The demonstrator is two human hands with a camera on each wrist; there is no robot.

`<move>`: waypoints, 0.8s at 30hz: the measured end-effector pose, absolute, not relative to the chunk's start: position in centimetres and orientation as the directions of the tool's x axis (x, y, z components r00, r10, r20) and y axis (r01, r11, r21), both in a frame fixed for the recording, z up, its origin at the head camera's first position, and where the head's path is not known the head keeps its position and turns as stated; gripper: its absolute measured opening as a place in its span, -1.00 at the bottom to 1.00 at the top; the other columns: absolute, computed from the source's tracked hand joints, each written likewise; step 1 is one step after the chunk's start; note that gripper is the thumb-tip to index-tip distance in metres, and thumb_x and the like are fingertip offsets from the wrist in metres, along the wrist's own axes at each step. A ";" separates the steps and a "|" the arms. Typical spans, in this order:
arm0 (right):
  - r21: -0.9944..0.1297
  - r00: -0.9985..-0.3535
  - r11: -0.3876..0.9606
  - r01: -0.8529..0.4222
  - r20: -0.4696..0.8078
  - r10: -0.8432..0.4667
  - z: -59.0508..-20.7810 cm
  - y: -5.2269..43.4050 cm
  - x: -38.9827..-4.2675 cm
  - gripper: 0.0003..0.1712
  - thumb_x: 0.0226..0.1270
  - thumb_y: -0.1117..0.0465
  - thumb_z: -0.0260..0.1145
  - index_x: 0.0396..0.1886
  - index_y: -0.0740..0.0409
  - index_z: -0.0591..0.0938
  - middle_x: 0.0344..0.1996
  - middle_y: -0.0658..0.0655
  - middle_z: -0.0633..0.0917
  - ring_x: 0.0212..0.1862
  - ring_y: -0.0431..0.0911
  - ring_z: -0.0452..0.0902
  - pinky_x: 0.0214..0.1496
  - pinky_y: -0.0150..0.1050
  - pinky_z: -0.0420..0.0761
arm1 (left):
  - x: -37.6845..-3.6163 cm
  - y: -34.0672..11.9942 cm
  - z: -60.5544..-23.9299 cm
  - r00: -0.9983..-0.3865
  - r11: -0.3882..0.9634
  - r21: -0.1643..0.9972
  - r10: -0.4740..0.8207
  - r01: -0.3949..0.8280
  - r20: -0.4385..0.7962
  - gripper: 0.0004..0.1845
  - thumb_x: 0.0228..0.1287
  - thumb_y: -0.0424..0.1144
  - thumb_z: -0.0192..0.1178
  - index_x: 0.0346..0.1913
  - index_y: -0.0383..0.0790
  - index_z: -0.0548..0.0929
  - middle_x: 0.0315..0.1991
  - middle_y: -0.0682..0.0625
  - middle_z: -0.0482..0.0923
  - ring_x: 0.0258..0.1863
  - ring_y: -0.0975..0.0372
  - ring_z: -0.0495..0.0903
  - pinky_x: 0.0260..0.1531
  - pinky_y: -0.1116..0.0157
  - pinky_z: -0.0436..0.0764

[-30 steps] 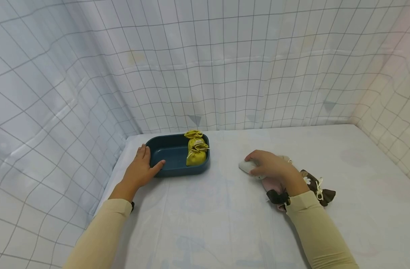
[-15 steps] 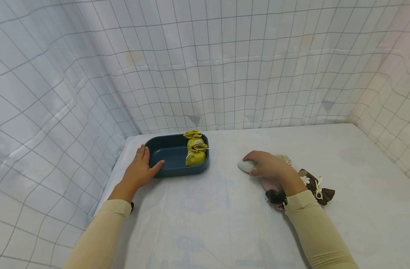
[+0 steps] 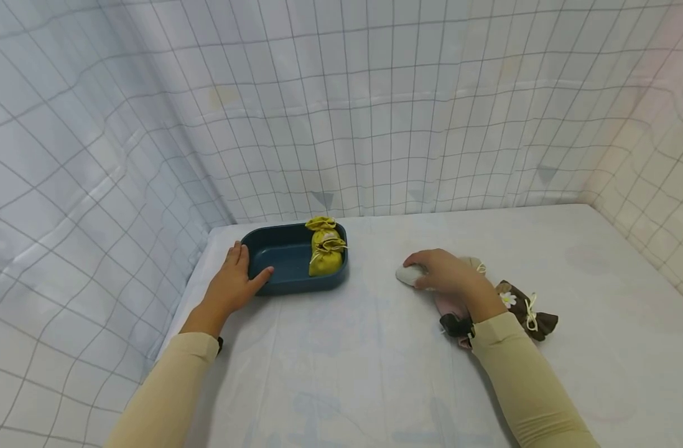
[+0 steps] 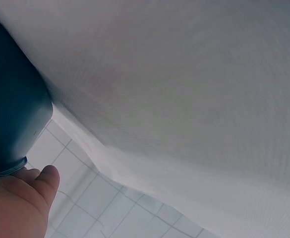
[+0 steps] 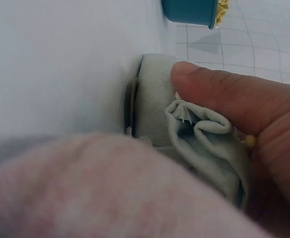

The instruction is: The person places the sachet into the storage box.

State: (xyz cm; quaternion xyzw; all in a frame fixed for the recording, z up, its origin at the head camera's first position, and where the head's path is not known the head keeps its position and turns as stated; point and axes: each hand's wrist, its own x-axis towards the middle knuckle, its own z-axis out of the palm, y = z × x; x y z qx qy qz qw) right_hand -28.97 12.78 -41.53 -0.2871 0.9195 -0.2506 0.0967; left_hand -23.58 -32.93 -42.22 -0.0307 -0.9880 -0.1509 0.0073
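Right of the blue tray, well apart from it, a grey pouch is pinched between thumb and fingers of the right hand, low over the white table; whether it is fully lifted can't be told. Its loose neck folds are bunched by the hand in the right wrist view. Likely failure: a slip, if only slack cloth is held and the filling shifts. Second risk: the pink pouch, lying under the wrist, could be snagged or dragged by the black wrist strap. Beside it, a brown pouch with a white flower is left free (some beige cloth is seen past the hand; separate pouch or not, unclear). Tray: two yellow pouches are stacked one behind the other at its right end, the far neck over the rim; the left part is bare. Its left end is steadied by the left hand, fingers straight, nothing gripped; tray could be skewed if pushed unevenly.
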 end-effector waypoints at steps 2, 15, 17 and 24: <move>-0.512 -0.820 0.715 -0.476 -0.037 -0.572 -41.5 12.7 -29.0 -0.54 0.25 0.29 0.39 0.17 0.09 0.63 0.13 0.16 0.64 0.17 0.08 0.51 0.22 0.09 0.45 | -23.5 -32.9 -42.2 -0.998 0.952 0.299 0.060 0.064 0.022 0.13 0.40 0.44 -0.20 0.53 -0.51 -0.24 0.56 -0.36 -0.41 0.53 -0.19 -0.30 0.41 -0.18 -0.04; -0.511 -0.830 0.711 -0.483 0.009 -0.558 -41.6 12.9 -29.4 -0.66 0.25 0.25 0.41 0.01 0.01 0.61 -0.10 0.06 0.68 -0.08 -0.02 0.53 0.05 0.00 0.50 | -23.5 -32.9 -42.2 -0.998 0.951 0.301 0.065 0.069 0.026 0.13 0.41 0.43 -0.20 0.52 -0.54 -0.23 0.55 -0.38 -0.40 0.53 -0.20 -0.30 0.41 -0.18 -0.04; -0.519 -0.832 0.706 -0.481 0.018 -0.554 -41.6 12.9 -29.5 -0.68 0.25 0.25 0.40 -0.01 -0.01 0.61 -0.12 0.04 0.68 -0.10 -0.03 0.53 0.04 -0.02 0.50 | -23.5 -32.9 -42.3 -0.998 0.952 0.299 0.065 0.070 0.027 0.13 0.40 0.44 -0.20 0.52 -0.54 -0.23 0.55 -0.39 -0.38 0.53 -0.21 -0.28 0.41 -0.18 -0.03; -0.528 -0.827 0.691 -0.493 0.037 -0.561 -40.5 12.8 -29.6 -0.71 0.26 0.21 0.39 -0.02 -0.01 0.62 -0.15 0.02 0.69 -0.14 -0.05 0.53 -0.01 -0.07 0.51 | -23.6 -33.1 -42.2 -0.997 0.955 0.286 0.070 0.079 0.041 0.13 0.40 0.43 -0.19 0.52 -0.54 -0.21 0.55 -0.39 -0.36 0.53 -0.20 -0.29 0.42 -0.17 -0.04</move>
